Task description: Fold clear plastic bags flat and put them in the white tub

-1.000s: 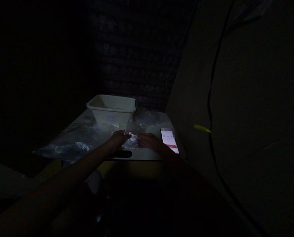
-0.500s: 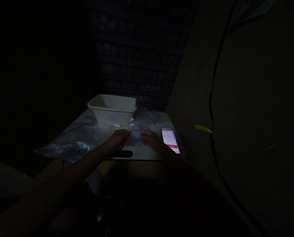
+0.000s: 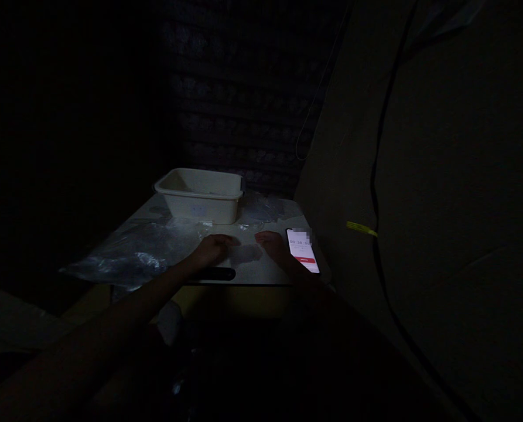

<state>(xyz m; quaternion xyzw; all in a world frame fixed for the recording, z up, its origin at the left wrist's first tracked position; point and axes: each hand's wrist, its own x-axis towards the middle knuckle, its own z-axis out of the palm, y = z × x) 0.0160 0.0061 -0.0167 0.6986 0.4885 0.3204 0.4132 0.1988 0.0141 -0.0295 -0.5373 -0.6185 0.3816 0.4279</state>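
Note:
My left hand (image 3: 214,247) and my right hand (image 3: 273,243) are held over the front of a white table (image 3: 261,272), a small gap between them. The fingers of both are curled and pressed together. In the dim light I cannot make out whether clear plastic is pinched in them. Between and below the hands lies a dark patch, shadow or thin film. Just beyond is a shiny bit of clear plastic (image 3: 250,226). A large crumpled clear plastic bag (image 3: 140,258) spreads to the left of my left hand.
A cream plastic tub (image 3: 202,205) stands at the back left of the table, with more clear film (image 3: 265,206) to its right. A lit phone (image 3: 303,252) lies right of my right hand. A dark cable (image 3: 375,193) with a yellow tag (image 3: 361,228) hangs along the right wall.
Half a second ago both hands held a small clear plastic bag upright between them. It no longer shows clearly there, and the hands are slightly farther apart.

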